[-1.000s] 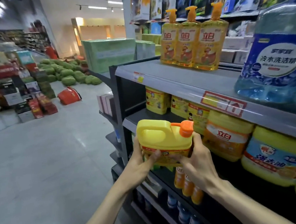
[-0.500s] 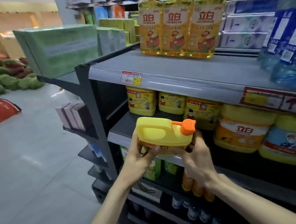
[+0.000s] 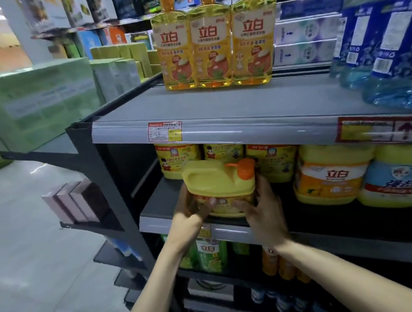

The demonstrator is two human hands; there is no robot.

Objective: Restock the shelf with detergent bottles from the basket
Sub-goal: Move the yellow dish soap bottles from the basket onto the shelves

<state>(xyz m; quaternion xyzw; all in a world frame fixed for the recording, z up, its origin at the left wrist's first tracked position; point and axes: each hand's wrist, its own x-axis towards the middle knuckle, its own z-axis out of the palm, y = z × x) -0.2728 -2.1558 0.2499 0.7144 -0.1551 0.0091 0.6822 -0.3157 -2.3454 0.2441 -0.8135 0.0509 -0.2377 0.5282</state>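
At the grey metal shelf (image 3: 152, 208), my fingers (image 3: 208, 203) curl round a yellow plastic orange-capped detergent jug (image 3: 217, 180): left hand (image 3: 192, 205) at nine o'clock, right hand (image 3: 263, 208) at three.

i see the detergent jug (image 3: 216, 183) between left hand (image 3: 191, 207) and right hand (image 3: 265, 211) at the middle shelf (image 3: 158, 207) front, before other jugs (image 3: 272, 160); three pump bottles (image 3: 212, 49) stand on the upper shelf (image 3: 220, 106).

At left we see a large pale-green carton (image 3: 33, 102), with smaller green cartons (image 3: 116, 76) just behind it. Below, three brownish boxes (image 3: 76, 203) stand upright side by side on a dark side ledge (image 3: 90, 224). We note a pale glossy floor (image 3: 35, 273) and, far back, wrapped white-and-purple packs (image 3: 302, 41).
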